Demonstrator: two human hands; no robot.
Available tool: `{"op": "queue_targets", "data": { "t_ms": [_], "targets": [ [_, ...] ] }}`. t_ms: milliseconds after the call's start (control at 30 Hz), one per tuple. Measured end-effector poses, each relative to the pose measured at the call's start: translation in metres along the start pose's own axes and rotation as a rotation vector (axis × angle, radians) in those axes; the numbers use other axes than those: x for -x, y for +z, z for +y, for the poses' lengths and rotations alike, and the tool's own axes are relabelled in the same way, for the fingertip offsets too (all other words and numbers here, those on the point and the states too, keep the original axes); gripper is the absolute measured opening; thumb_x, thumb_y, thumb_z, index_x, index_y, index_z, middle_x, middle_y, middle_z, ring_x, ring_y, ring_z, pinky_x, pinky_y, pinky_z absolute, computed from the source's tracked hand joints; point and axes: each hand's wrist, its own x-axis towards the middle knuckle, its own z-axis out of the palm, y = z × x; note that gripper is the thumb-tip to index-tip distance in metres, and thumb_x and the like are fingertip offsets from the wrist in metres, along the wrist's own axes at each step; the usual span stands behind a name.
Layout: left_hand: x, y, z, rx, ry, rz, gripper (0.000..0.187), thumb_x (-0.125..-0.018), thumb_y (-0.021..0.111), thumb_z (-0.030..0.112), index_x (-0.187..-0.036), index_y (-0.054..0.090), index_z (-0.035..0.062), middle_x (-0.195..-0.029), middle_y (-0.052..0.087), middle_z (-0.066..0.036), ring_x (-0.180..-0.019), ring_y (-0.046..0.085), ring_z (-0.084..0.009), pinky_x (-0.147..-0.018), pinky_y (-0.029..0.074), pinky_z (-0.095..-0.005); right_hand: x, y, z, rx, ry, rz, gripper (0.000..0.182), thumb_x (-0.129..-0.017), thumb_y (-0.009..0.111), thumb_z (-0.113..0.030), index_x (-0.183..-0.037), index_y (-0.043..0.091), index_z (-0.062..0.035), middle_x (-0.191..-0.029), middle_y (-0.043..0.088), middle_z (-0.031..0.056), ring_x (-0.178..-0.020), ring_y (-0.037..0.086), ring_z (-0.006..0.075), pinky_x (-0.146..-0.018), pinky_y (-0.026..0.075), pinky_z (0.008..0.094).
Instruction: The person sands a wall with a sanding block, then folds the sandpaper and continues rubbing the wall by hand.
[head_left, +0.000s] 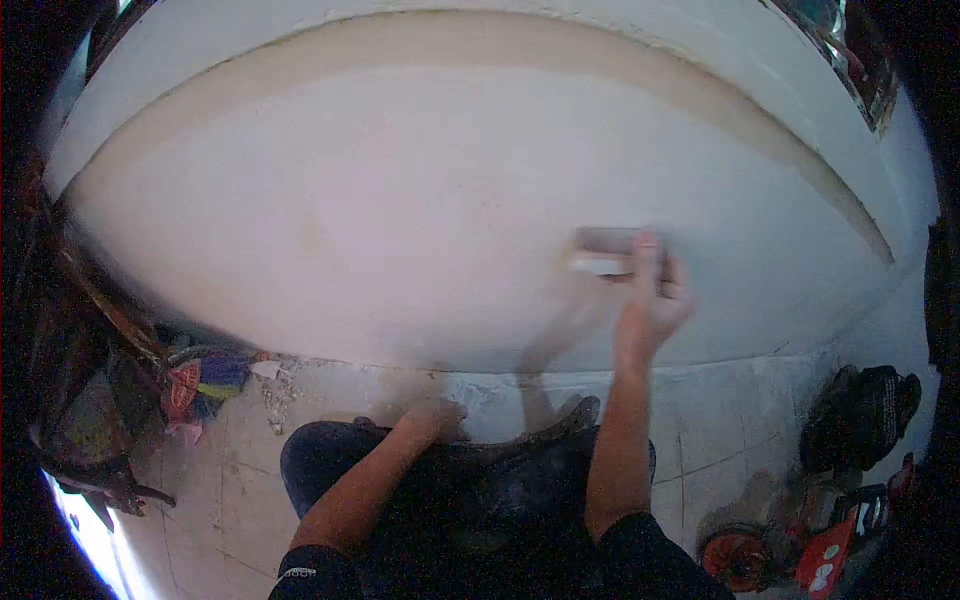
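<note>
A pale, smooth wall panel (pixel 400 200) fills the middle of the head view, with a curved edge along its top. My right hand (pixel 658 285) is raised against its right half, fingers wrapped round a flat block (pixel 605 240) with a grey upper part and a white lower part; both are blurred by motion. The block lies at or very near the surface, and a shadow falls below it. My left hand (pixel 438 418) is low, by my knees near the foot of the wall, dim and blurred, its fingers not clear.
Tiled floor (pixel 240 500) runs along the wall's foot. Colourful cloth or bags (pixel 205 385) and dark clutter lie at the left. At the right are a black bag (pixel 860 415), a round red object (pixel 735 558) and a red-and-white item (pixel 828 555).
</note>
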Motion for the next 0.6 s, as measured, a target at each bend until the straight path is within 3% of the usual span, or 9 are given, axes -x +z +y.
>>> {"op": "queue_targets", "data": {
  "t_ms": [67,133,200,267,400,467,600],
  "targets": [
    [0.013,-0.015,0.032,-0.460,0.021,-0.068,0.058,-0.090,0.070,0.050,-0.127,0.068,0.0057,-0.132,0.067,-0.018,-0.121,0.065,-0.0366,-0.103,0.052,-0.0508,-0.012,-0.010,-0.003,-0.048,-0.040,0.056,0.020,-0.100,0.071,-0.022,-0.097,0.073,-0.0030,-0.084,0.072,0.0068,-0.066,0.068,0.0117,-0.055,0.056,0.0244],
    [0.008,-0.009,0.009,-0.331,0.043,-0.042,0.057,-0.090,0.070,0.049,-0.127,0.068,0.0056,-0.132,0.068,-0.018,-0.122,0.065,-0.0367,-0.103,0.052,-0.0513,-0.007,-0.009,-0.002,-0.094,-0.082,0.119,0.020,-0.100,0.071,-0.023,-0.097,0.073,-0.0034,-0.085,0.072,0.0065,-0.066,0.068,0.0115,-0.055,0.056,0.0237],
    [-0.012,0.007,-0.010,-0.204,0.069,-0.025,0.057,-0.090,0.070,0.049,-0.126,0.068,0.0054,-0.132,0.068,-0.018,-0.122,0.065,-0.0369,-0.103,0.051,-0.0519,0.023,0.001,0.004,0.076,0.044,-0.099,0.027,-0.097,0.075,-0.029,-0.097,0.075,-0.0021,-0.085,0.074,0.0053,-0.073,0.069,0.0127,-0.063,0.055,0.0274],
    [-0.036,0.023,-0.016,-0.582,0.103,-0.065,0.056,-0.090,0.069,0.050,-0.124,0.069,0.0052,-0.131,0.068,-0.019,-0.122,0.065,-0.0372,-0.103,0.052,-0.0522,0.048,0.020,0.020,0.035,-0.047,-0.405,0.025,-0.097,0.075,-0.027,-0.100,0.075,-0.0018,-0.086,0.074,0.0056,-0.074,0.070,0.0136,-0.062,0.057,0.0290],
    [-0.050,0.018,-0.025,-0.572,-0.003,-0.135,0.055,-0.089,0.069,0.048,-0.124,0.069,0.0049,-0.130,0.068,-0.019,-0.121,0.065,-0.0375,-0.103,0.052,-0.0521,0.040,0.035,0.015,0.115,-0.038,-0.590,0.022,-0.097,0.074,-0.023,-0.102,0.076,-0.0016,-0.085,0.074,0.0050,-0.074,0.070,0.0128,-0.062,0.057,0.0291],
    [-0.062,0.031,-0.046,-0.601,0.150,-0.028,0.054,-0.089,0.070,0.048,-0.123,0.069,0.0054,-0.128,0.069,-0.018,-0.121,0.065,-0.0373,-0.103,0.052,-0.0515,0.024,0.018,0.011,0.089,-0.021,-0.284,0.019,-0.099,0.072,-0.020,-0.098,0.074,-0.0016,-0.081,0.072,0.0048,-0.067,0.068,0.0088,-0.057,0.055,0.0249],
    [-0.033,0.010,-0.011,-0.566,0.056,-0.099,0.055,-0.089,0.069,0.049,-0.123,0.070,0.0053,-0.127,0.070,-0.019,-0.120,0.066,-0.0369,-0.102,0.052,-0.0505,-0.029,-0.016,0.000,0.083,-0.234,0.247,0.021,-0.100,0.070,-0.024,-0.103,0.074,-0.0040,-0.084,0.073,0.0065,-0.069,0.071,0.0110,-0.056,0.059,0.0258]
  ]
}}
